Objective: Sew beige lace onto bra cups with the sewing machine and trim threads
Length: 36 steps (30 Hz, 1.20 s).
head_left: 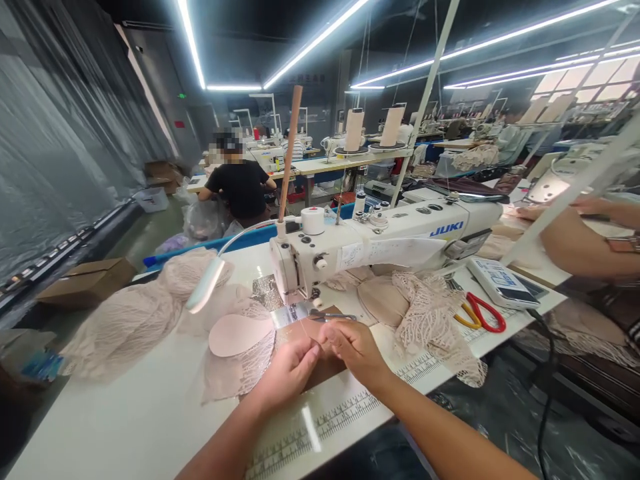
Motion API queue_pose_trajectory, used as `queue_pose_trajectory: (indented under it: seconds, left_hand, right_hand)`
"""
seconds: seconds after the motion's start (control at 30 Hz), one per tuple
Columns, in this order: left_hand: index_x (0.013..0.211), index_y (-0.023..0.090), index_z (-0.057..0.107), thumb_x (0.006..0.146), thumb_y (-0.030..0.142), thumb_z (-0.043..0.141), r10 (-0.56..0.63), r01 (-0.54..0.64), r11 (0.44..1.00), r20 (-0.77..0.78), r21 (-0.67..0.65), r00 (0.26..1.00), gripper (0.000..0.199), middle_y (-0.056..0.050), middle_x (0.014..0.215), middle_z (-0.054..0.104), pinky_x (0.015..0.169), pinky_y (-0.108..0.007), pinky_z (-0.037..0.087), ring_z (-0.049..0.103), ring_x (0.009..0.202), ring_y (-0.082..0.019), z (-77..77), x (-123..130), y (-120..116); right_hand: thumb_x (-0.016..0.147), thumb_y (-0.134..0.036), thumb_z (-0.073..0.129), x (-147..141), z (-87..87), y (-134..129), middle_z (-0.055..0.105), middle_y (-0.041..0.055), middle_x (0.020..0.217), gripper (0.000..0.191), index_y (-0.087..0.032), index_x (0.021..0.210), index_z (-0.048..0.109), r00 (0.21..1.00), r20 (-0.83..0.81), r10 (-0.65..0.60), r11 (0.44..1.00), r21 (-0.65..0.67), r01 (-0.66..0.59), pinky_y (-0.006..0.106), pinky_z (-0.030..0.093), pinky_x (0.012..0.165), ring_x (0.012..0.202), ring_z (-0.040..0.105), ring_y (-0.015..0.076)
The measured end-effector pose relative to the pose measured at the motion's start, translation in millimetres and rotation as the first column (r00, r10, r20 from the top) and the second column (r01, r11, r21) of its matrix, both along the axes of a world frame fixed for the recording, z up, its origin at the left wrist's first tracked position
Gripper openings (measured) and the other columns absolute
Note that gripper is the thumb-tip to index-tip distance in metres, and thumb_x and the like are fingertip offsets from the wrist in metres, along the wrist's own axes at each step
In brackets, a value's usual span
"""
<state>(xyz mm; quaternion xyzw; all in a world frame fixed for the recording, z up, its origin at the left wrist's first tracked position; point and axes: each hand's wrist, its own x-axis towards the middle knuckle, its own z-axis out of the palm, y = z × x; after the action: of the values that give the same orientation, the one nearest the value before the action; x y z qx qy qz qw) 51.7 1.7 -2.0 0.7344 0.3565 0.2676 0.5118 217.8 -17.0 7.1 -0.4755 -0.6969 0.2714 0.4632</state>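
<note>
Just in front of the needle area of a white sewing machine (395,233), my two hands nearly touch. A thin thread comes down from the needle toward the closed fingers of my left hand (294,365). My right hand (356,348) is pinched closed beside it; whatever its fingertips hold is too small to make out. Dark-handled snips (332,316) show just behind the right fingers. Beige lace fabric (257,363) with a smooth, pale pink cup (241,335) lies left of the needle, close to my left hand. A brown plate (325,373) lies under my hands.
More beige lace pieces (425,320) lie right of the machine, near red-and-yellow-handled scissors (483,313) and a white control box (503,283). A lamp (206,285) hangs over bundled fabric (125,320) on the left. A ruler strip (345,413) lines the front edge. Co-workers sit ahead and right.
</note>
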Motion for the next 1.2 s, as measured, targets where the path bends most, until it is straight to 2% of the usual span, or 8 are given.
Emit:
queue_pose_trajectory:
  seconds: [0.17,0.33,0.53,0.67,0.73,0.87,1.0,1.2]
  left_hand:
    - [0.074,0.016,0.054,0.093,0.046,0.040,-0.131,0.160,0.980,0.217,-0.122,0.967,0.038,-0.004,0.076,0.061,0.076,-0.027,0.045,0.055,0.072,-0.015,1.8,0,4]
    - [0.084,0.015,0.062,0.093,0.044,0.040,-0.067,0.072,0.996,0.086,-0.057,0.994,0.037,-0.003,0.075,0.060,0.073,-0.025,0.043,0.053,0.071,-0.014,-4.8,-5,8]
    - [0.104,0.017,0.062,0.090,0.045,0.047,0.027,-0.027,1.000,-0.035,0.003,0.999,0.035,-0.004,0.084,0.062,0.072,-0.026,0.044,0.055,0.078,-0.017,-8.3,-12,12]
    - [0.118,0.017,0.056,0.090,0.045,0.048,0.068,-0.062,0.997,-0.142,0.050,0.988,0.040,-0.004,0.080,0.063,0.069,-0.028,0.045,0.057,0.073,-0.017,-6.3,-19,16]
    - [0.112,0.018,0.060,0.089,0.043,0.050,0.123,-0.084,0.981,-0.220,0.176,0.968,0.035,-0.005,0.083,0.064,0.072,-0.029,0.046,0.058,0.077,-0.018,-3.1,-21,18]
    - [0.101,0.021,0.064,0.086,0.036,0.054,0.257,-0.111,0.872,-0.253,0.476,0.933,0.023,-0.007,0.091,0.062,0.076,-0.033,0.046,0.058,0.085,-0.020,6.4,-24,19]
    - [0.099,0.021,0.063,0.084,0.030,0.056,0.337,-0.200,0.791,-0.138,0.579,0.931,0.019,-0.008,0.096,0.061,0.081,-0.033,0.046,0.057,0.092,-0.021,11.8,-25,19]
    - [0.097,0.021,0.063,0.083,0.030,0.059,0.244,-0.149,0.854,-0.132,0.498,0.961,0.017,-0.006,0.089,0.065,0.079,-0.031,0.047,0.059,0.085,-0.019,9.1,-17,12]
  right_hand:
    - [0.089,-0.059,0.034,-8,3.9,7,0.040,-0.0043,0.042,0.055,-0.018,0.056,0.052,0.956,-0.163,0.245,0.934,-0.225,-0.278,0.022,0.033,0.044,0.039,0.041,0.0095]
    - [0.090,-0.048,0.038,-2,11.6,19,0.046,-0.0027,0.046,0.051,-0.017,0.050,0.047,0.952,0.127,0.277,0.939,-0.246,-0.240,0.022,0.030,0.049,0.045,0.043,0.0090]
    - [0.086,-0.036,0.045,7,3.3,29,0.044,-0.0030,0.048,0.039,-0.018,0.052,0.047,0.951,0.185,0.249,0.951,-0.231,-0.204,0.025,0.022,0.050,0.049,0.037,0.0100]
    - [0.089,-0.042,0.038,13,-7.0,36,0.044,-0.0021,0.052,0.043,-0.019,0.054,0.044,0.974,0.134,0.185,0.968,-0.194,-0.157,0.026,0.026,0.053,0.053,0.040,0.0118]
    - [0.092,-0.046,0.032,16,-9.5,39,0.044,-0.0018,0.054,0.045,-0.020,0.056,0.042,0.984,0.084,0.159,0.974,-0.178,-0.142,0.026,0.029,0.055,0.054,0.042,0.0126]
    - [0.093,-0.048,0.026,18,-11.5,41,0.045,-0.0017,0.057,0.046,-0.021,0.059,0.040,0.984,-0.022,0.174,0.972,-0.154,-0.176,0.027,0.035,0.061,0.059,0.046,0.0136]
    - [0.093,-0.049,0.027,17,-14.2,39,0.041,-0.0030,0.056,0.045,-0.021,0.061,0.041,0.967,-0.111,0.230,0.951,-0.187,-0.248,0.026,0.035,0.059,0.056,0.042,0.0123]
    - [0.092,-0.052,0.029,13,-16.9,36,0.037,-0.0043,0.056,0.044,-0.021,0.064,0.041,0.952,-0.187,0.244,0.921,-0.262,-0.288,0.024,0.032,0.053,0.051,0.037,0.0105]
